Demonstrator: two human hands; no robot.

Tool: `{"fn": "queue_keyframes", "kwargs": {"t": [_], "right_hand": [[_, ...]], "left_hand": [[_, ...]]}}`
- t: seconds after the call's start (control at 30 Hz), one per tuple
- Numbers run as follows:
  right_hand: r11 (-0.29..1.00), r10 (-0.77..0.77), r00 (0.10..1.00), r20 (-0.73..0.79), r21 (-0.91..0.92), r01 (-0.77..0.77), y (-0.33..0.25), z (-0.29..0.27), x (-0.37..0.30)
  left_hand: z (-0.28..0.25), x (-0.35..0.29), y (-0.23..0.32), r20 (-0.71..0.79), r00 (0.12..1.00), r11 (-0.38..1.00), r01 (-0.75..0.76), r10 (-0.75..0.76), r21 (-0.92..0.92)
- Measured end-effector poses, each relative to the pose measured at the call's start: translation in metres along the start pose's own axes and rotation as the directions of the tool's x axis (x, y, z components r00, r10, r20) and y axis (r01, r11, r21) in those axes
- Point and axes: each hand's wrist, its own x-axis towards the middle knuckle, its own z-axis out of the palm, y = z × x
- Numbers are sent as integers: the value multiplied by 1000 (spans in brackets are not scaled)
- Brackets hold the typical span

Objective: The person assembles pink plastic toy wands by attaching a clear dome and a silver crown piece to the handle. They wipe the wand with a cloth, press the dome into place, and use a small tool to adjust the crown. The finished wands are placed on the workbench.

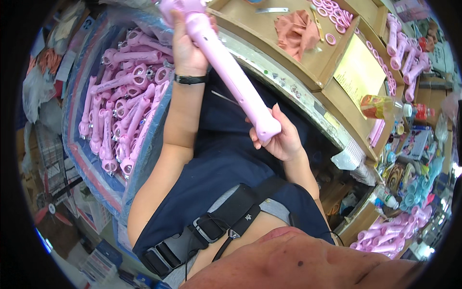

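A long pink plastic wand-shaped piece (pixel 225 67) lies slantwise between my hands, its wide head cut off by the top edge of the view. My left hand (pixel 189 53) is closed round the shaft just below that head, with a black band on the wrist. Lower down and to the right, my right hand (pixel 285 138) grips the flared tail end, thumb along its side and fingertips showing beneath. A small hole and a seam show along the shaft. Part of each hand's fingers is hidden behind the piece.
A blue-lined bin (pixel 72 130) heaped with similar pink wands stands at my left. On the bench sit cardboard trays (pixel 308 72) with pink rings (pixel 332 12), a salmon-coloured cloth (pixel 296 33) and yellow paper (pixel 358 72). A bottle (pixel 380 107) and more pink pieces (pixel 385 233) are at right.
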Motion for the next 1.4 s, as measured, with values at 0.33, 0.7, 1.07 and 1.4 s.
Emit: {"fn": "queue_keyframes", "kwargs": {"t": [0.33, 0.7, 1.07, 1.4], "right_hand": [[975, -81, 992, -94, -212, 59, -7, 27, -6], [742, -287, 958, 1, -633, 223, 6, 13, -4], [-376, -583, 741, 332, -919, 116, -5, -5, -11], [-628, -778, 415, 472, -614, -479, -109, -25, 25]], "left_hand": [[-18, 2, 3, -64, 994, 976, 73, -87, -203], [-2, -7, -1, -81, 997, 997, 12, -18, -70], [26, -39, -13, 122, 988, 936, -129, 93, 328], [14, -93, -61, 415, 782, 849, 261, -465, 458]]}}
